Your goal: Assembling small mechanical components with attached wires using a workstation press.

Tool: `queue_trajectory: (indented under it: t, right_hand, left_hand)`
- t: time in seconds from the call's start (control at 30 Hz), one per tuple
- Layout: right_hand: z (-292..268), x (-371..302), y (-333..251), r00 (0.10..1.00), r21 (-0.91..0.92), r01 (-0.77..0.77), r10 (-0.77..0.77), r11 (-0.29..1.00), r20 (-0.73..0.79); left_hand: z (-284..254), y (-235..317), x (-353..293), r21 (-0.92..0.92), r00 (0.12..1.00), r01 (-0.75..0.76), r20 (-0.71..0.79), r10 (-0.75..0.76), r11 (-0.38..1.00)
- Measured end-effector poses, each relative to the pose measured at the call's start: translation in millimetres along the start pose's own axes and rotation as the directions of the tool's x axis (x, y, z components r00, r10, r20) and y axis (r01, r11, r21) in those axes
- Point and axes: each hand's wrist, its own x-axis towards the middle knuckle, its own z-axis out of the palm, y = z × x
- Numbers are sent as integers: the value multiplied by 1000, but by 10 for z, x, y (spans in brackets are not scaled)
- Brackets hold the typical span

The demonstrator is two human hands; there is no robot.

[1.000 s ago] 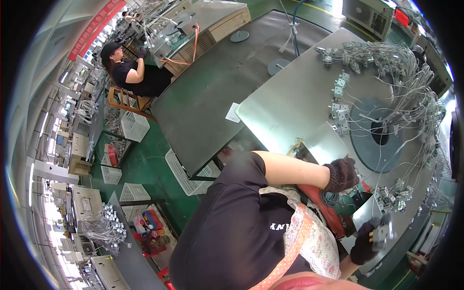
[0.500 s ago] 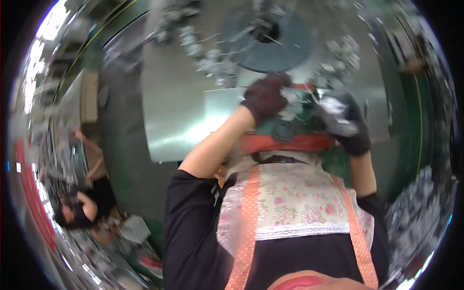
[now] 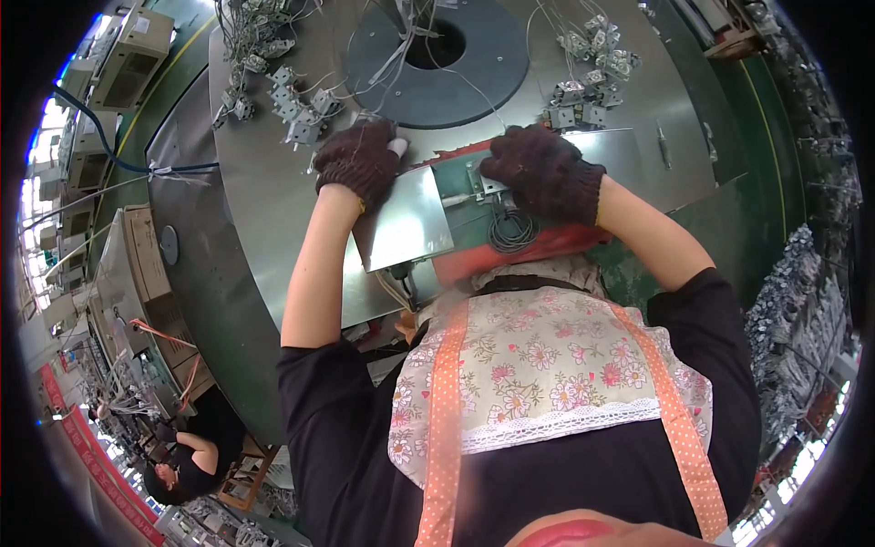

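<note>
My left hand point(image 3: 358, 162), in a dark knitted glove, is closed beside a cluster of small metal brackets point(image 3: 296, 109) on the steel table. What its curled fingers hold, if anything, is hidden. Something small and pale shows by its thumb. My right hand point(image 3: 547, 173), gloved alike, reaches over a green recess point(image 3: 469, 233) with red edging. Its fingers are closed on a small metal bracket point(image 3: 490, 185), partly covered by the glove. Below that bracket lies a coil of dark cable point(image 3: 513, 232). A shiny metal plate point(image 3: 410, 223) sits between my left forearm and the recess.
A round grey disc point(image 3: 492, 77) with a dark centre and trailing wires stands at the far middle. More wired brackets point(image 3: 592, 82) are heaped at far right. A thin tool point(image 3: 663, 146) lies at the right. Another person point(image 3: 196, 460) is at lower left.
My left hand has moved left, from above the green recess to the left bracket cluster. My right hand has come leftward over the recess; the shiny item beside it earlier no longer shows there. The view has shifted.
</note>
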Motion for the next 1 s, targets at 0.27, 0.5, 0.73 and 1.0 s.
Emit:
queue_trajectory:
  t: [0.27,0.5,0.73,1.0]
  right_hand:
    - [262,-103,-188,968,32,-178,181,983,-175]
    - [337,-195,-307,941,209,-103,164,972,-297]
    - [44,-361,118,929,532,192,22,824,-370]
    - [29,-1048,1675,808,220,-457,505,862,-304]
  left_hand:
    - [410,245,-366,81,711,-265,-657,251,961]
    - [788,689,-412,205,681,-563,-434,590,801]
    - [657,1037,-537,119,775,-536,-325,543,836]
    - [817,993,-509,151,769,-442,-444,460,884]
